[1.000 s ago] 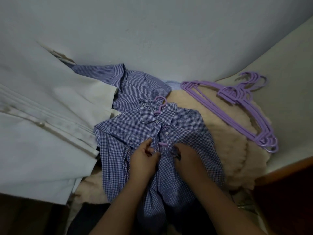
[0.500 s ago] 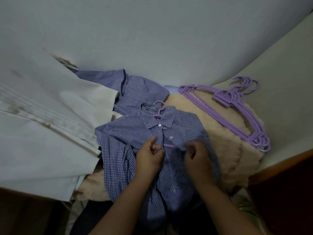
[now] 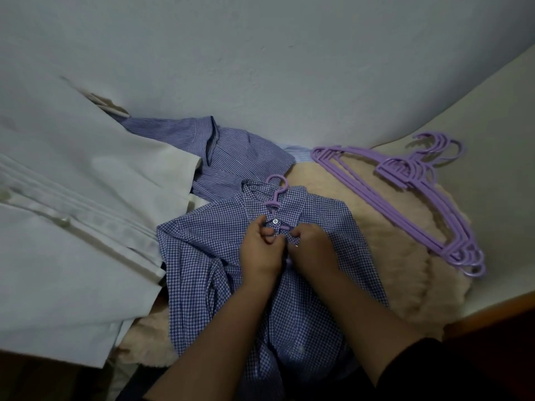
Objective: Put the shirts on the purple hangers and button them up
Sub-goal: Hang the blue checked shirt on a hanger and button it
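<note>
A white shirt [image 3: 72, 227] is lying spread across the left side, its button placket running diagonally toward the middle. Just beyond its right edge, a blue striped shirt [image 3: 231, 154] is lying crumpled against the pale wall [image 3: 260, 53], partly tucked under the white one.

In the middle, a blue gingham shirt [image 3: 202, 256] is lying face up on a cream fleece blanket [image 3: 390, 256], already threaded onto a purple hanger [image 3: 276, 192] whose hook is sticking out above the collar. A white button [image 3: 275, 220] just below the collar is showing fastened. The left hand [image 3: 260, 250] is pinching the left edge of the gingham shirt's front just under that button, fingers curled tight on the cloth. The right hand [image 3: 314, 250] is pinching the opposite edge of the front, fingers likewise curled on the fabric, and the two hands are nearly touching at the placket. A short piece of the hanger's purple bar is showing between the fingertips and the collar.

To the right, a stack of purple hangers [image 3: 419, 204] is lying on the blanket, the hooks pointing toward the beige surface [image 3: 492, 111] at the far right. At the lower right corner, a wooden edge [image 3: 498, 308] is bordering that surface.
</note>
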